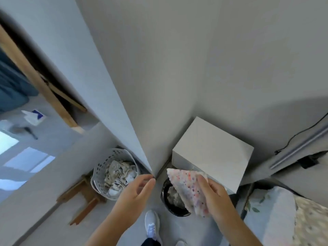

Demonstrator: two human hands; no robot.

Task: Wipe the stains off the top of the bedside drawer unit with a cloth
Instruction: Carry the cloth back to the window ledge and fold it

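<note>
The white bedside drawer unit [214, 150] stands in the wall corner at centre right; its flat top looks plain and any stains are too faint to make out. My right hand [213, 194] grips a white cloth with pink and blue dots [186, 185], held in the air just in front of the unit's near edge. My left hand [136, 189] hovers to the left of the cloth, fingers loosely curled and apart, holding nothing.
A black waste bin [166, 201] sits on the floor under the cloth. A white perforated basket [106, 166] of crumpled cloths stands left, by a wooden stool [83, 197]. A bed with patterned bedding [287, 215] lies right. A protruding wall corner [150, 167] is close ahead.
</note>
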